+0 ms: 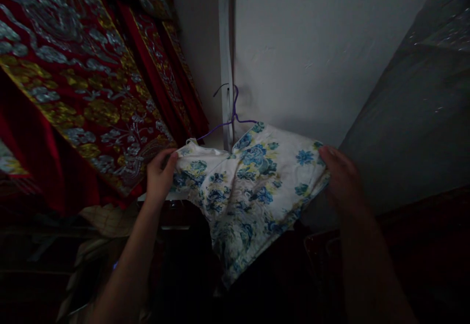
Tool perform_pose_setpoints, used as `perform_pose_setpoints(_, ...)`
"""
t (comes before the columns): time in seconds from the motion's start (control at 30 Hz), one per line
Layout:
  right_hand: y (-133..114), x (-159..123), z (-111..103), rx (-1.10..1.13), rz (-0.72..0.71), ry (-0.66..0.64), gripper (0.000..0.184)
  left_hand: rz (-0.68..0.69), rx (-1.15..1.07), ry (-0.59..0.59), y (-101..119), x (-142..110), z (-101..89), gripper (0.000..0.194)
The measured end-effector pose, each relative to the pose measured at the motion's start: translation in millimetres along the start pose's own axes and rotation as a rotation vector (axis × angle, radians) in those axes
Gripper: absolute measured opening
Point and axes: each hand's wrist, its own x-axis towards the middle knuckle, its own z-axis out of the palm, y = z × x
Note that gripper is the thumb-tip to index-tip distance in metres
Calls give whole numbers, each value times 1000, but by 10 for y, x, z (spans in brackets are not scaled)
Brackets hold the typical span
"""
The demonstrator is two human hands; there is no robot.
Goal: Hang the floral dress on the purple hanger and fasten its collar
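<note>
A white garment with blue and yellow flowers [249, 187] hangs on a purple hanger [229, 118], hooked near a pale vertical post [225, 45]. My left hand [160, 174] pinches the garment's left shoulder edge between thumb and fingers. My right hand [340, 177] grips the garment's right edge, fingers curled over the cloth. The lower part of the garment droops down into the dark between my forearms.
Red garments with gold and silver embroidery [73, 79] hang close on the left. A pale wall [312, 45] stands behind, and a grey glittery fabric [422, 108] slopes on the right. Below, everything is dark, with checked cloth [106, 219] at lower left.
</note>
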Motion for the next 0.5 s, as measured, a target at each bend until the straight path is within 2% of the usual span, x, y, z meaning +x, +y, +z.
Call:
perform_pose_setpoints(0.1,-204,-92,129,55,24,-41,38,186,117,-79,170,95,-4,43)
perform_pose_setpoints(0.27,-224,-109,414,279,-68,165,31,529,271,-303,675,305,218,56)
perform_pose_setpoints(0.33,-187,-99,475,335,-64,214,29,608,221,-307,879,330,297,59)
perform_pose_setpoints(0.43,-125,-310,455,338,-92,278,25,592,46,-170,1110,239,345,57)
perform_pose_setpoints(0.5,-68,-660,383,232,-116,255,30,436,-117,-163,1223,106,356,55)
